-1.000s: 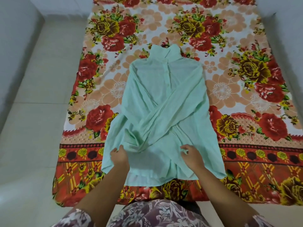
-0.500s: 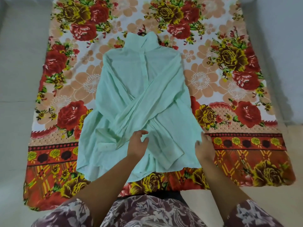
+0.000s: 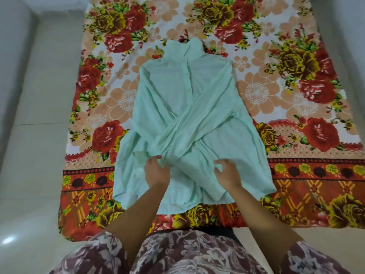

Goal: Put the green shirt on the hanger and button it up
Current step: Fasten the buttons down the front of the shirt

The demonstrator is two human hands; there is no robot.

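The pale green shirt (image 3: 189, 107) lies flat on the flowered blanket, collar pointing away from me, both sleeves folded across its front in an X. My left hand (image 3: 157, 171) pinches the end of the sleeve that runs down to the lower left of the crossing. My right hand (image 3: 227, 173) hovers over the lower right part of the shirt with fingers curled and apart, holding nothing. No hanger is in view.
A red, orange and yellow flowered blanket (image 3: 296, 95) covers the pale tiled floor (image 3: 39, 135). Light walls (image 3: 11, 56) rise at the left and right. My patterned clothing (image 3: 187, 254) fills the bottom of the view.
My left hand has closed on the sleeve end near the crossing. My right hand came in from the shirt's right hem edge to hover over its lower right front.
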